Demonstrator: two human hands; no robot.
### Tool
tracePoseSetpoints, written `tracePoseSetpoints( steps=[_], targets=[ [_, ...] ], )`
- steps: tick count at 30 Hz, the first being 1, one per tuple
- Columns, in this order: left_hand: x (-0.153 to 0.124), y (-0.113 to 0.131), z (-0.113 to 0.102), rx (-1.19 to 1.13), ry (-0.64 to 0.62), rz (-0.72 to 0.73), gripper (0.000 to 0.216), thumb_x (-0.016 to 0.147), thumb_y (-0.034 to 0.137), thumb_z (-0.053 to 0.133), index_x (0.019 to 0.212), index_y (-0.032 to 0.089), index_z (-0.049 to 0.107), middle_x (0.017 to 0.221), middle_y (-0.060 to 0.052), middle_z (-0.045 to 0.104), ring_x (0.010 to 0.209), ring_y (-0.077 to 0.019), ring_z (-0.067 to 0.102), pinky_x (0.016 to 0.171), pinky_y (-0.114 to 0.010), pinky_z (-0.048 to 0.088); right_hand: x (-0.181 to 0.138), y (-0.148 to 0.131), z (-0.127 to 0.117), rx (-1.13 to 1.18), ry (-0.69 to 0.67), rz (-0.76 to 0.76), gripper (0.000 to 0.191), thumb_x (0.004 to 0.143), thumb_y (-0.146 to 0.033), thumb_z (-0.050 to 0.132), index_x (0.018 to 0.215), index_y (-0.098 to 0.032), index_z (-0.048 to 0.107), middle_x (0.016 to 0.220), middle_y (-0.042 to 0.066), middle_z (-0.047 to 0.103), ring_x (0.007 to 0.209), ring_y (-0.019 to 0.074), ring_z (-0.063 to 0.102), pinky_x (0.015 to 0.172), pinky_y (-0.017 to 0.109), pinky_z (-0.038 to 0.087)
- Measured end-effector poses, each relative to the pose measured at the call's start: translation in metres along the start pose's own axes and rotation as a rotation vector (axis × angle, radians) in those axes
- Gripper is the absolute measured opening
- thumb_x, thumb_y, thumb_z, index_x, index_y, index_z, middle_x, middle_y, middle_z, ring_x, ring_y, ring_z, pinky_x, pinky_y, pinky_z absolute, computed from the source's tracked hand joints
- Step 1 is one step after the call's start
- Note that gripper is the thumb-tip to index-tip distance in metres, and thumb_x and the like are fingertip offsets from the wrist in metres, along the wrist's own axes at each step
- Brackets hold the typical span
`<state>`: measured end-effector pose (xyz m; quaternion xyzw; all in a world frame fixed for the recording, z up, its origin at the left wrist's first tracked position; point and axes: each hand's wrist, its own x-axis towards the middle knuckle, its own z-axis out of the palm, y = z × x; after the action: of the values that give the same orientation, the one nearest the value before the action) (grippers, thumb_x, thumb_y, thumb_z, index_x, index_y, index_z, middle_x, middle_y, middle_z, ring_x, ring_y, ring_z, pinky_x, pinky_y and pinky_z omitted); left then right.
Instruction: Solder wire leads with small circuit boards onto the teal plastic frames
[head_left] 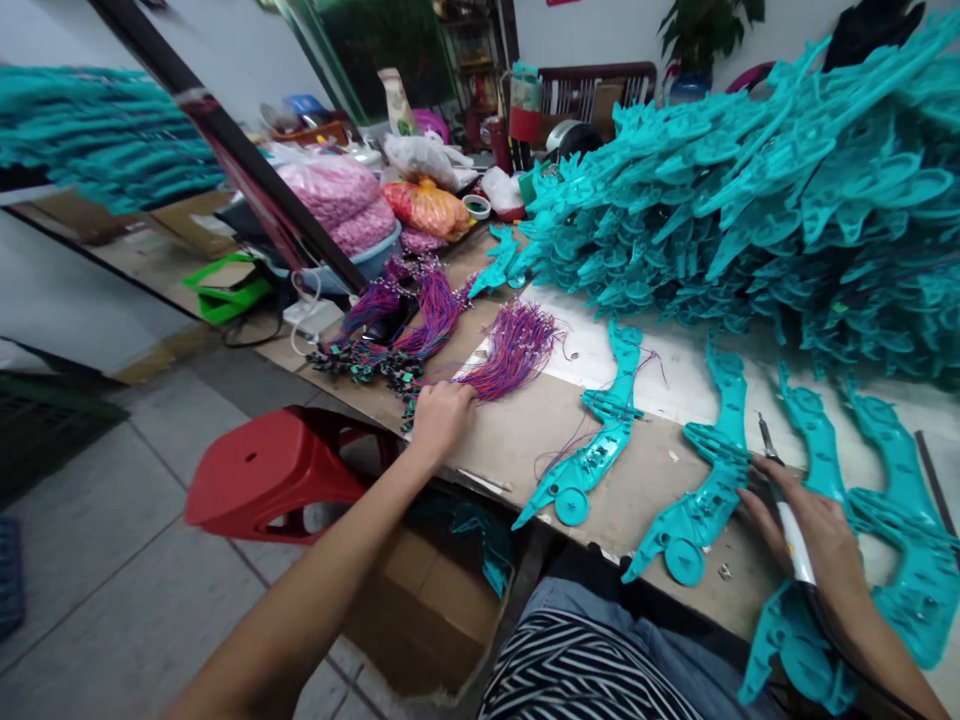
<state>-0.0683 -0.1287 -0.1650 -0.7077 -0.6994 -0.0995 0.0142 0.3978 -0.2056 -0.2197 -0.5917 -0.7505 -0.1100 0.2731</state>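
Observation:
My left hand (441,415) reaches out to a bundle of red and purple wires (510,350) on the brown worktable (517,440); its fingers are curled on the bundle's near end. My right hand (814,525) rests on the table and holds a white-handled soldering iron (784,510), its tip pointing away from me. Under that hand's fingers lies a teal plastic toy part (701,505). Another teal part (592,455) with thin wires attached lies between my hands. More teal parts (896,520) lie to the right.
A big heap of teal plastic parts (750,190) fills the table's far right. More wire bundles (405,320) and bags of pink and orange pieces (352,200) sit at the far left. A red stool (277,470) and a cardboard box (427,610) stand beside the table.

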Motion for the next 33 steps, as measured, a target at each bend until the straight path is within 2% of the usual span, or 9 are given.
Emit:
tracePoseSetpoints(
  steps=[3,5,8,11,16,19,23,29,33],
  targets=[
    [0.016,-0.009,-0.021,-0.291,0.041,-0.111,0.012,0.079,0.024,0.058,0.069,0.021,0.065,0.079,-0.009,0.071,0.08,-0.0265,0.064,0.072,-0.033,0.043,0.001,-0.002,0.0,0.002,-0.003,0.022,0.044,0.098,-0.049,0.041,0.126,-0.02,0.058,0.11,0.012,0.074,0.085,0.027,0.073,0.077,0.039,0.051],
    [0.029,-0.016,-0.037,-0.536,-0.007,-0.239,0.01,0.076,0.027,0.062,0.067,0.021,0.062,0.065,-0.004,0.066,0.066,-0.0218,0.062,0.062,-0.029,0.042,0.002,-0.004,-0.001,0.014,0.009,0.022,0.042,0.098,-0.047,0.042,0.124,-0.019,0.059,0.107,0.011,0.075,0.08,0.026,0.073,0.075,0.039,0.051],
    [0.045,-0.023,-0.056,-0.892,-0.232,-0.422,0.019,0.075,0.036,0.069,0.072,0.02,0.057,0.059,-0.001,0.063,0.054,-0.0166,0.06,0.05,-0.023,0.037,0.004,-0.006,-0.003,0.047,0.024,0.002,0.04,0.097,-0.045,0.043,0.124,-0.02,0.06,0.104,0.011,0.075,0.08,0.0252,0.073,0.074,0.038,0.052],
    [0.052,-0.02,-0.06,-1.05,-0.454,-0.5,0.029,0.071,0.038,0.076,0.076,0.019,0.054,0.07,-0.005,0.07,0.06,-0.0178,0.067,0.047,-0.019,0.036,0.004,-0.006,-0.002,0.055,0.04,-0.008,0.039,0.097,-0.044,0.044,0.124,-0.02,0.06,0.102,0.01,0.075,0.08,0.0254,0.073,0.074,0.039,0.052],
    [0.045,-0.004,-0.033,-0.984,-0.678,-0.418,0.039,0.064,0.043,0.082,0.073,0.017,0.054,0.078,-0.009,0.073,0.062,-0.0185,0.068,0.048,-0.021,0.043,0.003,-0.005,-0.001,0.058,0.034,-0.017,0.036,0.096,-0.042,0.047,0.122,-0.021,0.061,0.101,0.011,0.075,0.08,0.0259,0.072,0.074,0.039,0.051],
    [0.038,-0.001,-0.019,-0.842,-0.588,-0.257,0.032,0.07,0.044,0.071,0.081,0.017,0.058,0.082,-0.008,0.073,0.069,-0.018,0.069,0.058,-0.026,0.051,0.004,-0.005,-0.002,0.05,0.029,-0.026,0.036,0.096,-0.042,0.046,0.123,-0.022,0.061,0.1,0.01,0.075,0.08,0.0249,0.072,0.074,0.038,0.05],
    [0.027,-0.009,-0.017,-0.589,-0.417,-0.113,0.022,0.071,0.036,0.06,0.08,0.016,0.063,0.081,-0.005,0.071,0.075,-0.0183,0.065,0.067,-0.026,0.049,0.006,-0.006,-0.004,0.033,0.056,-0.077,0.036,0.097,-0.041,0.047,0.124,-0.021,0.06,0.099,0.007,0.076,0.079,0.0232,0.072,0.074,0.035,0.049],
    [0.001,-0.005,-0.015,-0.398,-0.496,-0.043,0.015,0.064,0.019,0.059,0.076,0.019,0.068,0.063,0.001,0.064,0.064,-0.0173,0.059,0.062,-0.025,0.039,0.008,-0.009,-0.005,0.042,0.073,-0.103,0.036,0.097,-0.039,0.048,0.126,-0.02,0.059,0.101,0.01,0.075,0.081,0.0233,0.071,0.074,0.034,0.047],
    [-0.008,0.002,-0.01,-0.332,-0.504,-0.053,0.014,0.062,0.013,0.056,0.07,0.02,0.065,0.064,0.002,0.065,0.065,-0.0171,0.061,0.062,-0.023,0.04,0.008,-0.01,-0.007,0.008,0.051,-0.115,0.036,0.097,-0.039,0.049,0.126,-0.019,0.059,0.102,0.011,0.075,0.083,0.0246,0.072,0.073,0.034,0.047]
  ],
)
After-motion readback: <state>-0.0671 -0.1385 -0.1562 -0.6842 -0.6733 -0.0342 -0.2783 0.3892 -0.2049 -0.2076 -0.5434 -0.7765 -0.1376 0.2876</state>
